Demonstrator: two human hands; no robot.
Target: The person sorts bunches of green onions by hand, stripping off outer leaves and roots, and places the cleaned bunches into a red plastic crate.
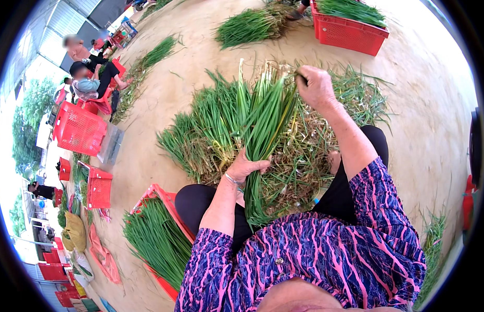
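Note:
My left hand (244,167) is closed round the middle of a bunch of green garlic chives (265,122). The bunch's pale ends point away from me, and its leaf tips hang toward my lap. At the far end of the bunch, my right hand (316,89) has its fingers curled closed beside the pale ends. What those fingers pinch is too small to make out. Behind and left of the bunch, a pile of untrimmed chives (208,122) lies on the ground. Under my right arm spreads a heap of stripped leaves and dry trimmings (309,161).
A red crate (169,208) filled with chives stands by my left knee. Another red crate of chives (351,34) and a loose chive pile (252,26) are at the far side. Red crates (80,127) line the left, near seated people (93,83).

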